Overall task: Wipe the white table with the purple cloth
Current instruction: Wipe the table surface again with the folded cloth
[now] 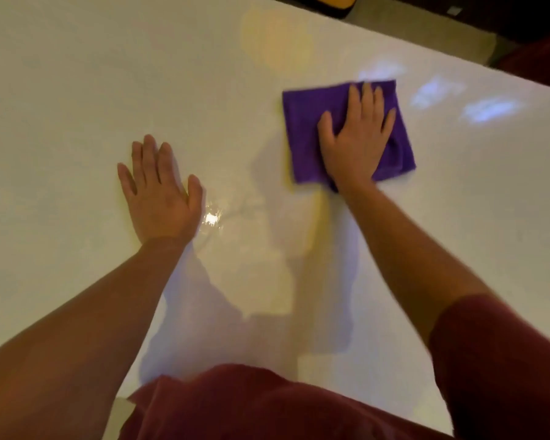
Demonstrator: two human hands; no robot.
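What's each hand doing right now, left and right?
Left hand: open, flat on the white table, holding nothing.
Right hand: open, palm pressed flat on the purple cloth, not gripping it.

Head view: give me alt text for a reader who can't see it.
A right hand presses flat on a folded purple cloth on a glossy white table. The left hand lies flat and open on the bare tabletop, apart from the cloth.
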